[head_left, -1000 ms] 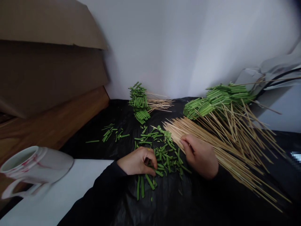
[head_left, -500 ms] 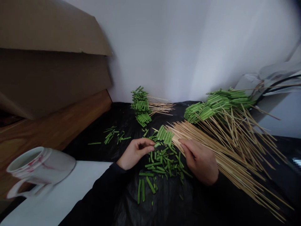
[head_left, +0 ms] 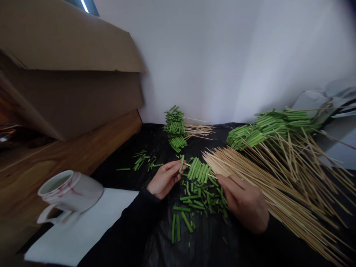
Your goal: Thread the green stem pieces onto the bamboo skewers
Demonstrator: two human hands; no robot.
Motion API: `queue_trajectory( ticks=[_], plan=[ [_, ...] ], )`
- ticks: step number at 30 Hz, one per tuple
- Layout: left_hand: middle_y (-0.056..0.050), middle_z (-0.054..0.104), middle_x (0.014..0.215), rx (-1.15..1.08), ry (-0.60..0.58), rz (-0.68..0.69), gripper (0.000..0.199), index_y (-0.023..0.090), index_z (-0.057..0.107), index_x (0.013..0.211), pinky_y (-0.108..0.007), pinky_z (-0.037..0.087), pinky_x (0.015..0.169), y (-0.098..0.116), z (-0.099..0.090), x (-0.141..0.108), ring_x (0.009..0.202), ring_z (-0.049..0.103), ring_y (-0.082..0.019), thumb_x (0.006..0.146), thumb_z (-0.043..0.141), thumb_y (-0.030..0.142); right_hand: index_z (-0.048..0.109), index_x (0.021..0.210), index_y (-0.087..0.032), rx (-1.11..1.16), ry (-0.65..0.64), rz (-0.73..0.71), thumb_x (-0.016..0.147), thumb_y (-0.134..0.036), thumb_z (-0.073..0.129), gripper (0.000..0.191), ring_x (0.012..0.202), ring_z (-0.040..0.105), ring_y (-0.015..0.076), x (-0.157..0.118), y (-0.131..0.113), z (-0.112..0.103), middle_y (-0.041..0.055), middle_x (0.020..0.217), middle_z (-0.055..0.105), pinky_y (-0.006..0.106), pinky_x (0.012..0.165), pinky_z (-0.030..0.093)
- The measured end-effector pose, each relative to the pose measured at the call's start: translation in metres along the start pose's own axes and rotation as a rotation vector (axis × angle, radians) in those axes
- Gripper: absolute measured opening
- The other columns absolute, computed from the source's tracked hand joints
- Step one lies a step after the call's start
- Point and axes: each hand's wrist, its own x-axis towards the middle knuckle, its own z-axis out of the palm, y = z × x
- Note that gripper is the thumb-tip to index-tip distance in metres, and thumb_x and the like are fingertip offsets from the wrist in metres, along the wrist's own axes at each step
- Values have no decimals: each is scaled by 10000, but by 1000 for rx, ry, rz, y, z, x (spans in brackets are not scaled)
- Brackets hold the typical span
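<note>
Homelike room, judging by the mug (head_left: 75,191) and plain wall (head_left: 191,63).

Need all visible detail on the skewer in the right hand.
The skewer is a thin, pale stick, apparently wood or bamboo. Several cut green stem pieces sit side by side across it. It slants slightly, above loose green cuttings. The right hand pinches it beyond the row; the left hand holds another green piece at its far end. Whether that piece is pierced is unclear.

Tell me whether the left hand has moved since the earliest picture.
Yes: judged against the wall, the left hand has moved forward, closer to it.
</note>
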Motion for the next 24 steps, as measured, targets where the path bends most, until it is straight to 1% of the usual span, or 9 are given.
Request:
queue_trajectory(
  ticks=[3,7,16,20,24],
  plan=[
    [-31,658,762,-15,-35,-3,334,110,745,922,-143,431,573,1,0,-1,634,534,-52,646,828,279,649,1111,-173,-27,13,-20,918,-150,448,280,657,563,110,-1,-1,0,16,736,606,238,636,389],
    [-37,655,753,-17,-29,1,310,105,741,929,-143,439,575,2,2,-2,630,536,-55,672,811,262,645,1117,-172,-26,14,-29,921,-149,442,283,643,549,106,0,-1,0,8,718,591,241,620,380],
    [-41,670,759,-1,-13,21,316,111,741,933,-148,436,584,0,2,-1,625,533,-54,671,811,272,641,1123,-197,-58,-1,-17,927,-178,441,280,622,528,109,-1,0,0,2,701,582,252,602,367],
    [-45,678,773,21,-13,31,320,114,743,924,-157,424,585,1,3,-2,637,535,-60,664,814,287,633,1127,-181,-60,-10,-25,925,-164,430,287,650,545,114,-1,0,1,11,734,597,251,615,370],
    [-51,682,786,44,-5,37,335,113,745,933,-162,417,593,1,3,-3,647,531,-63,662,815,298,641,1113,-176,-67,-21,-27,909,-149,443,285,647,543,114,-2,0,1,10,727,589,252,608,366]
  ],
)
